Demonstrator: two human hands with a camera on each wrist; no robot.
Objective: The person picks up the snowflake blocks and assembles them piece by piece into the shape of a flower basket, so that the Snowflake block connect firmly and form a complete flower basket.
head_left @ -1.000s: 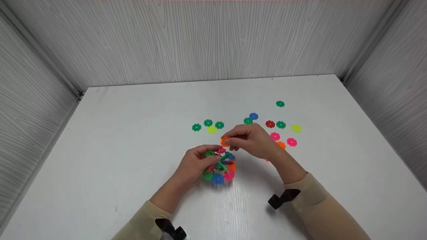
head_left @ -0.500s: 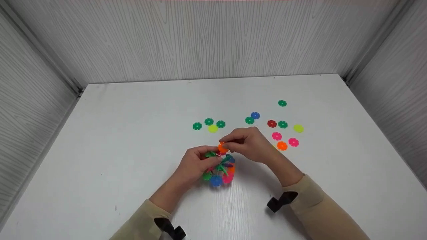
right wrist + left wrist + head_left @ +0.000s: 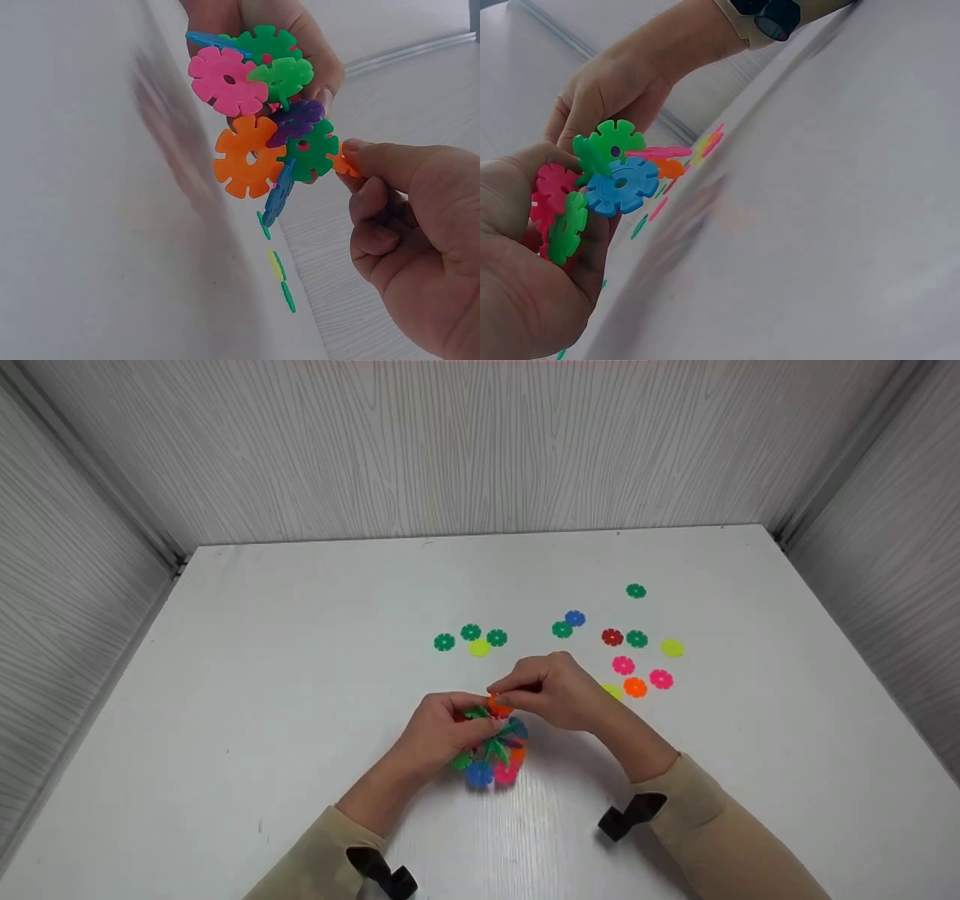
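You got no readable text, label, brand, number or sign; checked head, left wrist, right wrist views.

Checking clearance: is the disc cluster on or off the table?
Off: wrist views show the left hand holding the cluster above the table.

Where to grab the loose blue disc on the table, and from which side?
I'd pinch the loose blue disc by its notched rim, from above and the right in the head view. It lies flat, so the rim likely gives the best hold; a green disc crowds its near-left edge. The right hand pinches an orange disc.
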